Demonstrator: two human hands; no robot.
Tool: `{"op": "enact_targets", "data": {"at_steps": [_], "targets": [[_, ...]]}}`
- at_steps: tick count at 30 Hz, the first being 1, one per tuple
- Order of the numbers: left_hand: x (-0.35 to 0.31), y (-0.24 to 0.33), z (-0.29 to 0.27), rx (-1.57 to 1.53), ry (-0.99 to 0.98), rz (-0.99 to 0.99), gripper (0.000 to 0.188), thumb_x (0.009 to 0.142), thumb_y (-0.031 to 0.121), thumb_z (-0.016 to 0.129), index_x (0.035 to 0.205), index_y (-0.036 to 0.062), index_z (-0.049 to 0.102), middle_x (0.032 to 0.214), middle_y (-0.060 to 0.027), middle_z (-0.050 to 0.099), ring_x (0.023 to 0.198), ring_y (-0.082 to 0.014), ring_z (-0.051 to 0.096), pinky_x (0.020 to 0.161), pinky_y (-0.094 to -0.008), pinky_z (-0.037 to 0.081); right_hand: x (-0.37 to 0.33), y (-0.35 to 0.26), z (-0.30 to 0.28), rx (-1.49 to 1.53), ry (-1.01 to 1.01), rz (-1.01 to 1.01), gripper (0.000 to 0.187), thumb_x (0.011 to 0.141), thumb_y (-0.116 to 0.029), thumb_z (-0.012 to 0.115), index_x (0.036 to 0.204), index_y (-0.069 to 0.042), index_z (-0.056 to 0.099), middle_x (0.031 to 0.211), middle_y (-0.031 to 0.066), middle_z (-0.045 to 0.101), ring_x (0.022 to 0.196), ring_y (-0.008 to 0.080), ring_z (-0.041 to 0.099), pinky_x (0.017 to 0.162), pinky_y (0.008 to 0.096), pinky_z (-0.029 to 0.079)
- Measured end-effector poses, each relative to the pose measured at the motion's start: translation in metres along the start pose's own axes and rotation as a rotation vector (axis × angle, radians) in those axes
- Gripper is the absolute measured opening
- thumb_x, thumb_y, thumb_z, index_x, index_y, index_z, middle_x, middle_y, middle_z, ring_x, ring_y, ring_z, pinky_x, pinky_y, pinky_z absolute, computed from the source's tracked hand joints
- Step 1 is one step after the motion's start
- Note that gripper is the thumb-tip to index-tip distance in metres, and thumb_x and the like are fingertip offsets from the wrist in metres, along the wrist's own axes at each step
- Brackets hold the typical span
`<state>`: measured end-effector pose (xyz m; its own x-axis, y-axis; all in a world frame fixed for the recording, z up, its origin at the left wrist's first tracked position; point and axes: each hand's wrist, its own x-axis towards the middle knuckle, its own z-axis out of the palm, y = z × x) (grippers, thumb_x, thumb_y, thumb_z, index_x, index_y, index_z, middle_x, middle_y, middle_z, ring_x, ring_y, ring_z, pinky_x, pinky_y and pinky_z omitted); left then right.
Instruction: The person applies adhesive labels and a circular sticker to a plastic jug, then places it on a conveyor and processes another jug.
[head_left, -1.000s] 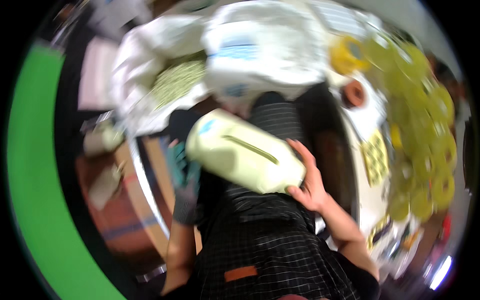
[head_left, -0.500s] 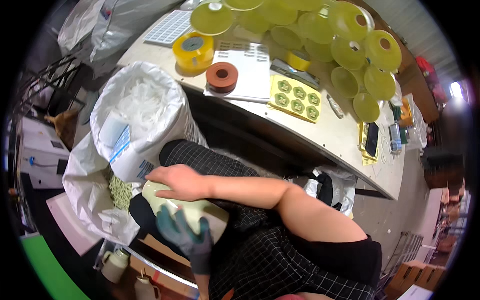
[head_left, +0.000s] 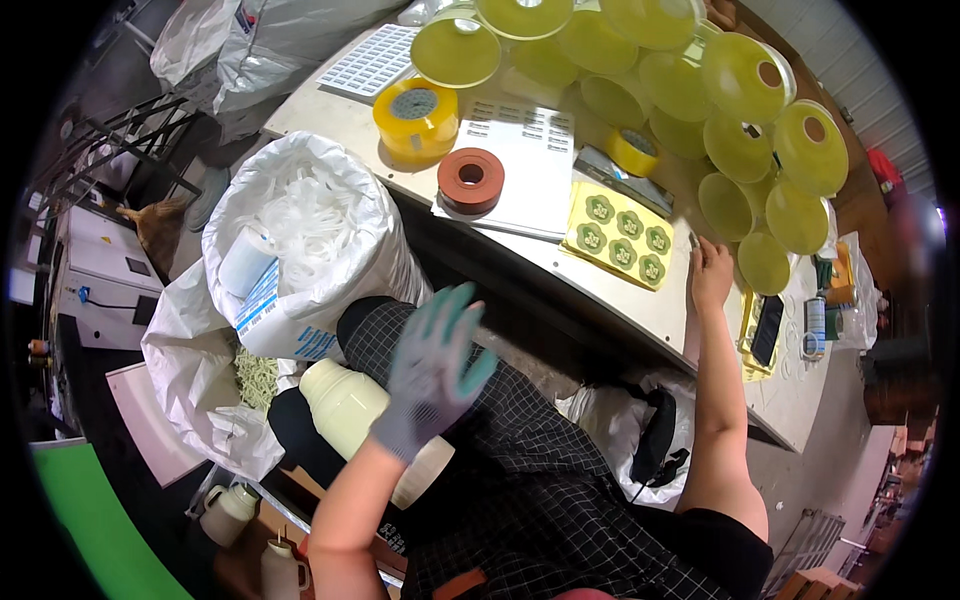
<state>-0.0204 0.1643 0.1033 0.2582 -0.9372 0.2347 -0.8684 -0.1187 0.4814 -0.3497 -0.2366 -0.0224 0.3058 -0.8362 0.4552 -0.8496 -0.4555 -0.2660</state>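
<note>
Across my lap lies a cream jug body, tilted, with no handle in sight. My left hand, in a grey and teal glove, hovers above it with fingers stretched and apart, holding nothing. My bare right hand reaches to the table, fingers bent down over a small slim tube; only its end shows beside my fingertips. To the left of that hand lies a yellow sheet of green flower-shaped stickers.
Yellow translucent cones crowd the table's back. Tape rolls and a brown-red roll stand nearer. A black phone lies right. White sacks stand left; cream jugs sit in a box below.
My right hand has left the jug body and moved to the table at the right. My gloved left hand has risen off the jug body, fingers spread. The view has shifted slightly.
</note>
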Motion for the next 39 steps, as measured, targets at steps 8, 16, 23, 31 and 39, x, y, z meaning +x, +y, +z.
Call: {"op": "enact_targets", "data": {"at_steps": [8, 16, 23, 31, 39], "targets": [[0.117, -0.042, 0.124, 0.278, -0.021, 0.13, 0.076, 0.088, 0.019, 0.066, 0.156, 0.0003, 0.039, 0.166, -0.0185, 0.035, 0.155, -0.0364, 0.031, 0.129, -0.0488, 0.024, 0.054, -0.201, 0.031, 0.679, -0.043, -0.351, 0.041, 0.087, -0.005, 0.073, 0.126, -0.015, 0.075, 0.111, 0.0096, 0.065, 0.11, 0.0298, 0.061, 0.096, 0.0412, 0.05], [0.126, -0.042, 0.139, 0.243, -0.084, 0.067, 0.074, 0.089, 0.016, 0.064, 0.157, 0.0007, 0.041, 0.168, -0.0187, 0.033, 0.156, -0.035, 0.031, 0.13, -0.0488, 0.022, 0.109, -0.314, 0.113, 0.45, -0.253, -0.547, 0.022, 0.096, -0.028, 0.073, 0.113, -0.017, 0.08, 0.107, 0.009, 0.065, 0.107, 0.0326, 0.06, 0.092, 0.0423, 0.051], [0.124, -0.047, 0.138, 0.236, -0.058, 0.056, 0.076, 0.086, 0.016, 0.066, 0.157, 0.0011, 0.041, 0.167, -0.0192, 0.033, 0.157, -0.0357, 0.029, 0.13, -0.0503, 0.021, 0.096, -0.337, 0.12, 0.369, -0.216, -0.485, 0.022, 0.097, -0.033, 0.07, 0.112, -0.021, 0.081, 0.104, 0.0072, 0.063, 0.106, 0.0299, 0.059, 0.09, 0.0429, 0.052], [0.126, -0.042, 0.14, 0.239, -0.075, 0.07, 0.071, 0.091, 0.018, 0.062, 0.156, 0.0004, 0.042, 0.166, -0.0202, 0.035, 0.157, -0.0358, 0.029, 0.13, -0.0498, 0.019, 0.098, -0.329, 0.124, 0.299, -0.166, -0.48, 0.026, 0.099, -0.028, 0.067, 0.122, -0.026, 0.08, 0.103, 0.0068, 0.062, 0.101, 0.0242, 0.06, 0.086, 0.038, 0.054], [0.129, -0.027, 0.119, 0.318, -0.176, 0.001, 0.055, 0.093, 0.026, 0.062, 0.143, 0.003, 0.059, 0.15, -0.0196, 0.055, 0.143, -0.0342, 0.048, 0.12, -0.0486, 0.032, 0.086, -0.342, 0.031, 1.042, -0.408, -0.368, 0.035, 0.107, -0.017, 0.057, 0.138, -0.008, 0.071, 0.113, 0.0067, 0.064, 0.106, 0.0165, 0.057, 0.097, 0.0302, 0.044]]}}
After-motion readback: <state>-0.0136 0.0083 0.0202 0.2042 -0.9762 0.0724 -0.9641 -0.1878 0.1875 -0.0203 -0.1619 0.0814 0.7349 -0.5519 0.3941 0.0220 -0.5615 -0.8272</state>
